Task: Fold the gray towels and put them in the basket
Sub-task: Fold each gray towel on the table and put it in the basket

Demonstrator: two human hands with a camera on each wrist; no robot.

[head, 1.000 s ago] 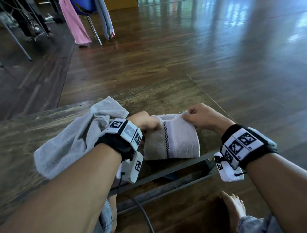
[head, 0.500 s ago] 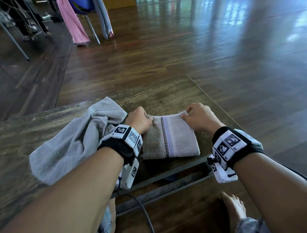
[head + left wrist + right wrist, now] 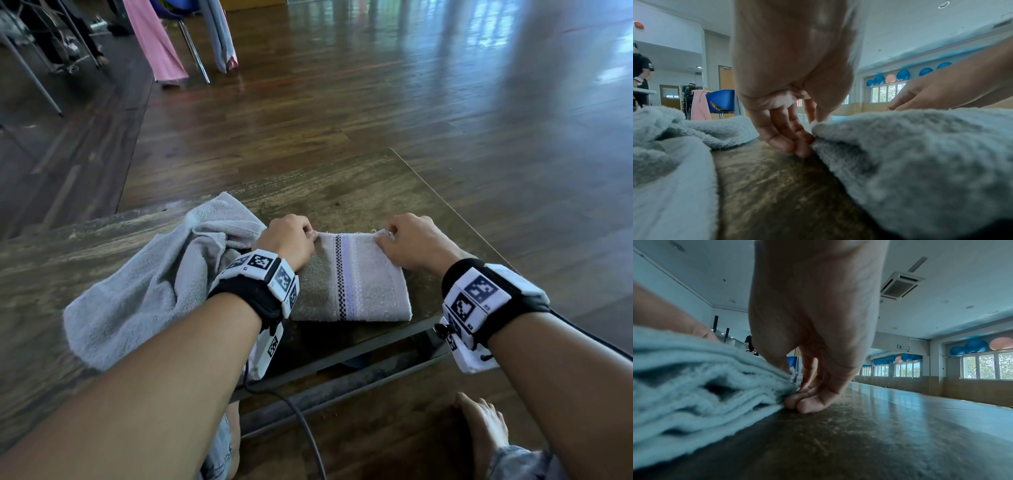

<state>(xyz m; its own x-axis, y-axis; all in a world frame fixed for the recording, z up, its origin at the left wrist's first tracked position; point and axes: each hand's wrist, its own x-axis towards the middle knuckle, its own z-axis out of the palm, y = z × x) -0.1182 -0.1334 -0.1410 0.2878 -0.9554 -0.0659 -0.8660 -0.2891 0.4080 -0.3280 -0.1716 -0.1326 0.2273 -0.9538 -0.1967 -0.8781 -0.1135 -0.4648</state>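
A folded gray towel with a checked stripe lies flat near the table's front edge. My left hand pinches its far left corner; in the left wrist view the thumb and fingers close on the towel's edge. My right hand pinches the far right corner, with thumb and fingertips on the stacked layers at the table surface. A second gray towel lies crumpled to the left, beside my left wrist. No basket is in view.
The wooden table ends just right of the folded towel, with its metal frame below the front edge. A cable hangs from my left wrist. Chairs draped with pink and gray cloths stand on the floor far back left.
Both hands have lowered the folded towel's far edge onto the table and slid outward to its corners. The towel now lies flat and squared.
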